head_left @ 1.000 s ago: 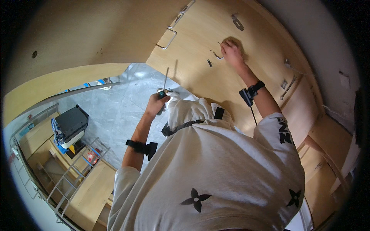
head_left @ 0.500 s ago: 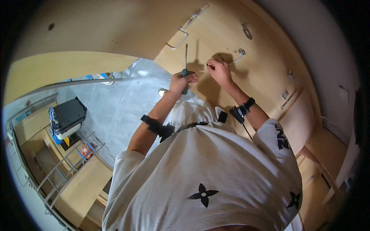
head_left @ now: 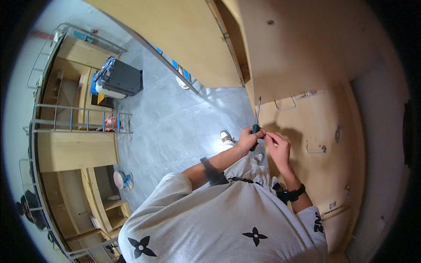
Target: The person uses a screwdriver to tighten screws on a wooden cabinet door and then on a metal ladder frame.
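Note:
My left hand point(head_left: 248, 139) is closed round a screwdriver point(head_left: 255, 135) with a dark green handle, its metal shaft pointing up. Just to the right, my right hand point(head_left: 277, 148) pinches at my left fingertips; what is between its fingers is too small to make out. Below and around my hands is a light wooden panel point(head_left: 323, 175), bearing a white bent handle point(head_left: 315, 151) and other small metal hardware point(head_left: 337, 134).
Across the grey tiled floor point(head_left: 171, 127) are wooden bunk units point(head_left: 74, 149) with a metal ladder point(head_left: 83, 118), a dark suitcase point(head_left: 125, 76) and a basin point(head_left: 118, 179). An overhead wooden board point(head_left: 302, 48) and another panel point(head_left: 175, 30) are nearby.
My head has turned, swinging the scene round. My right hand has left the hardware on the panel and come to my left hand, which still grips the screwdriver.

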A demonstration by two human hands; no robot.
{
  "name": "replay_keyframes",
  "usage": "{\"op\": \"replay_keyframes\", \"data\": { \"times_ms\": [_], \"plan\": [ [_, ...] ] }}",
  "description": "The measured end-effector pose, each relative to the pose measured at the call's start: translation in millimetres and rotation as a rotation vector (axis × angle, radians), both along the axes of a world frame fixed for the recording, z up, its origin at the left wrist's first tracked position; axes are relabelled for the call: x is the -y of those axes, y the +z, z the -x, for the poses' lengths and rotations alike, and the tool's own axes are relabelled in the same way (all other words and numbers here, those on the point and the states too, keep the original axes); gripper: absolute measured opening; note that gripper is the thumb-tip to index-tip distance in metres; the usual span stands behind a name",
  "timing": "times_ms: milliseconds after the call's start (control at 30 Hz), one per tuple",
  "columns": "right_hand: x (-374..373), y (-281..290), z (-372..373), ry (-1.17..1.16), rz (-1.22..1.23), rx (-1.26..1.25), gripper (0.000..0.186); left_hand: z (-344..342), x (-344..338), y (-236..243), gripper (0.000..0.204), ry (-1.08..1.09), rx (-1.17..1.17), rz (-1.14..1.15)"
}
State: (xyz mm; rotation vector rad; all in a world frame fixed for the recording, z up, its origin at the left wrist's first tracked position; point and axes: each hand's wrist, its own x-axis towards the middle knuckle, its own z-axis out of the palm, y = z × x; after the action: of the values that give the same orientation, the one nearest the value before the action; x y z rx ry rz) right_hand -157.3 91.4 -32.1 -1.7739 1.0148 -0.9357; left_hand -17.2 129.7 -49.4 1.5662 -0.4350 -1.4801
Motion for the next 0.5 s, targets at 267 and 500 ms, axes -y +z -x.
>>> {"op": "replay_keyframes", "data": {
  "times_ms": [267,500],
  "plan": [
    [16,22,-92,0.193,-0.314,0.244,0.009,-96,-18,32,0.021,0.193,0.172,0.183],
    [24,57,-199,0.356,-0.195,0.337,0.016,-186,-28,80,0.023,0.385,0.237,0.304]
  ]
}}
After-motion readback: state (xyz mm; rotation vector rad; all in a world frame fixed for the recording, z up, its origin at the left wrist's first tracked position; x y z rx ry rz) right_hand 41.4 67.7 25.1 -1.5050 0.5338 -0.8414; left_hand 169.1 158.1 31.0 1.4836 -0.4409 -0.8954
